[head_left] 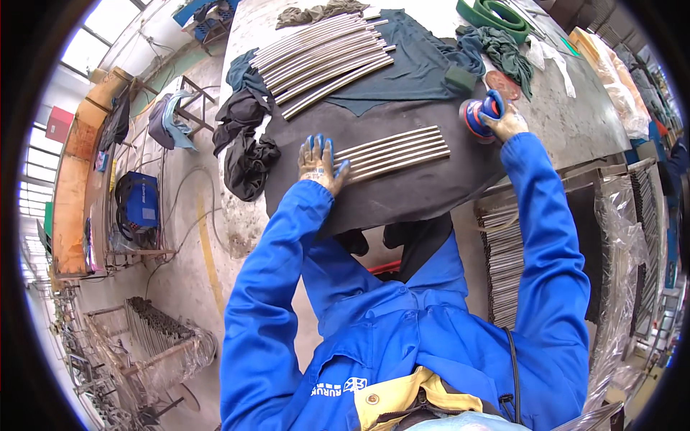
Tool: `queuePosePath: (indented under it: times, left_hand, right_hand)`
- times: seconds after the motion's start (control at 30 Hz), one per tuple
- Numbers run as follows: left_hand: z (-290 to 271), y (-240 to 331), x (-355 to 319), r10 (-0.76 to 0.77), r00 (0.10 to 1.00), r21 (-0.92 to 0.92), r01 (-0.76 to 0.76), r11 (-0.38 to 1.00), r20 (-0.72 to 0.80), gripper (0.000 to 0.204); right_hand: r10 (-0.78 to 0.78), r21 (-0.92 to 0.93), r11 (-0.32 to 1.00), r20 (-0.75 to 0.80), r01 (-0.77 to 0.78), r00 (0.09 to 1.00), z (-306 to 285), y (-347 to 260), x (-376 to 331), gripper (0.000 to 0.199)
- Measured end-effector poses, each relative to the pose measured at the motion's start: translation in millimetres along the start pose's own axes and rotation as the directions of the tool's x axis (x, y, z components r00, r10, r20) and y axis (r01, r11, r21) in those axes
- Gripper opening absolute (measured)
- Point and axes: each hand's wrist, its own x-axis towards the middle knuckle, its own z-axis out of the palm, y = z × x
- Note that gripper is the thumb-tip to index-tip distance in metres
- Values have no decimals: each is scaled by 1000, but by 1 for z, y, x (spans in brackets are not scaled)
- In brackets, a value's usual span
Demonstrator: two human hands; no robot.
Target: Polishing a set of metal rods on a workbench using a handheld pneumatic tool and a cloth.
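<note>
My right hand (509,123), in a worn work glove, grips a round blue-and-red palm sander (474,121) near the right edge of the dark cloth (402,205). Several thin metal rods (402,152) lie side by side on this cloth in front of me. At their left ends my gloved left hand (321,165) rests flat with fingers apart, its thumb close to or touching the rods. A larger batch of metal rods (323,57) lies farther back on a dark green cloth (410,65).
Crumpled dark rags (248,161) sit at the table's left edge. At the back right are a green coiled belt (496,18), a green rag (507,54) and a reddish disc (502,84). Below on the right stands a rack of rods (502,258) beside plastic wrap (622,266).
</note>
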Motion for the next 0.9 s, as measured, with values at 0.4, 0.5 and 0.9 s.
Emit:
queuePosePath:
  times: [0.4,0.5,0.9]
  left_hand:
    - [-12,6,-5,-74,976,89,57,994,204,76]
    - [-10,5,-4,-35,987,65,26,998,155,74]
    - [-6,-3,9,-39,995,98,30,995,88,69]
  right_hand:
    - [-343,8,925,451,380,824,-7,-195,-30,70]
    - [-425,28,886,451,463,785,0,-213,-30,68]
    - [-348,-38,907,496,420,796,7,-223,-10,66]
